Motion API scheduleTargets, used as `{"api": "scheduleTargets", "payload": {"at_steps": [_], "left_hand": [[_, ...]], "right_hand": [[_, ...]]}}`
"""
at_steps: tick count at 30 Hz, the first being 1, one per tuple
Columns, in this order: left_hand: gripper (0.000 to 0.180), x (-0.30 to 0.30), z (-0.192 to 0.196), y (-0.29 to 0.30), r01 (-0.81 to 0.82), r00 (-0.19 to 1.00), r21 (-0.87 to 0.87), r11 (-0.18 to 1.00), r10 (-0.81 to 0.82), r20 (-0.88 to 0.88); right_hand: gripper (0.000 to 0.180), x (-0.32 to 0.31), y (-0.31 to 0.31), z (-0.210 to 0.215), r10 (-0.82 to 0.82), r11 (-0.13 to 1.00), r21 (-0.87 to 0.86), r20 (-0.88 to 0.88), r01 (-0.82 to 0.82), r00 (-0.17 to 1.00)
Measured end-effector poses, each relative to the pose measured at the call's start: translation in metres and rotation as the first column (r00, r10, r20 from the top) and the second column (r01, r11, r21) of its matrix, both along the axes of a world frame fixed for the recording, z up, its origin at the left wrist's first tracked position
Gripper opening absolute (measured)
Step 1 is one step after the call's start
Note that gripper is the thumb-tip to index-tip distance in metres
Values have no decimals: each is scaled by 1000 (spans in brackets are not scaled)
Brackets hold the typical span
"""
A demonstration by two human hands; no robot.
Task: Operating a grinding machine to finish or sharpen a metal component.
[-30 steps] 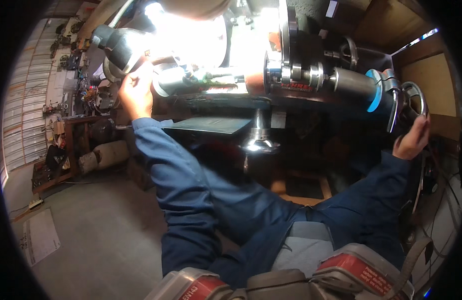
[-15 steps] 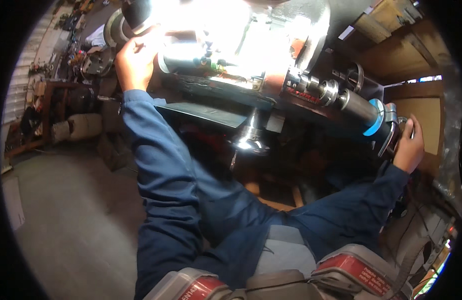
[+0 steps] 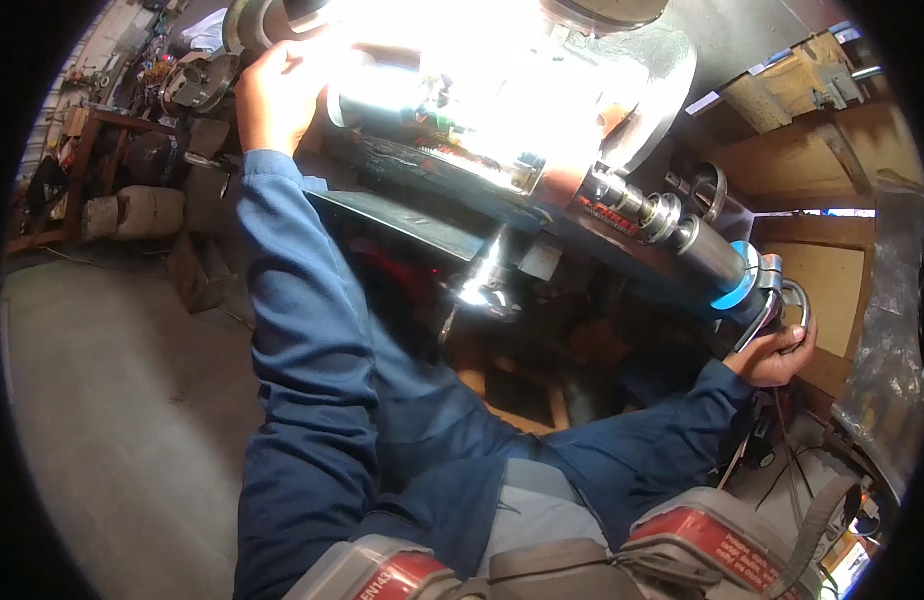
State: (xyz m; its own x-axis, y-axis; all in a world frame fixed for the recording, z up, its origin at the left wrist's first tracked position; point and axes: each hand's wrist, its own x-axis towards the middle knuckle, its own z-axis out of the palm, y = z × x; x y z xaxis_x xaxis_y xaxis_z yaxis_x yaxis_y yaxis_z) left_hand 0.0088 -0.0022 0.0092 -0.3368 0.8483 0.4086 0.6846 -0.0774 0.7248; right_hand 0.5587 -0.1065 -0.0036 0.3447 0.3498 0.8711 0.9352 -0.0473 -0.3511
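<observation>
A metalworking lathe [image 3: 432,185] stretches across the top, its middle washed out by glare. At its upper left, my left hand [image 3: 278,98] is raised beside a shiny cylinder [image 3: 377,95]. Its fingers are bent, and their tips vanish in the bright light, so what they hold is hidden. On the right, my right hand [image 3: 780,356] has its fingers closed round the lower rim of a bare metal handwheel [image 3: 804,300]. This wheel sits at the end of a grey tailstock barrel [image 3: 710,254] with a blue ring [image 3: 738,276].
Below the lathe bed hangs a shiny metal handwheel [image 3: 487,285] beside a sloping metal tray [image 3: 412,222]. Wooden shelving [image 3: 107,165] and a wooden box [image 3: 200,275] stand left. A wooden panel [image 3: 822,290] and cables [image 3: 787,440] are at right. Respirator filters [image 3: 702,535] jut in below.
My right hand has moved down and inward with the handwheel rim, which looks turned. My left hand stays at the same part of the lathe. The whole view has shifted slightly.
</observation>
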Motion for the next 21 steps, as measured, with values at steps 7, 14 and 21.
{"api": "scheduleTargets", "payload": {"at_steps": [7, 14, 21], "left_hand": [[13, 3, 3, -3, -19, 998, -64, 998, 16, -53], [21, 0, -1, -1, 26, 1000, -17, 1000, -26, -12], [21, 0, -2, 0, 1, 1000, -2, 1000, -1, -28]], "right_hand": [[34, 14, 9, 44, -5, 844, -527, -190, -98, 982], [32, 27, 27, 60, -3, 593, -789, -202, -161, 979], [29, 5, 2, 20, 56, 958, -264, -203, -109, 978]]}}
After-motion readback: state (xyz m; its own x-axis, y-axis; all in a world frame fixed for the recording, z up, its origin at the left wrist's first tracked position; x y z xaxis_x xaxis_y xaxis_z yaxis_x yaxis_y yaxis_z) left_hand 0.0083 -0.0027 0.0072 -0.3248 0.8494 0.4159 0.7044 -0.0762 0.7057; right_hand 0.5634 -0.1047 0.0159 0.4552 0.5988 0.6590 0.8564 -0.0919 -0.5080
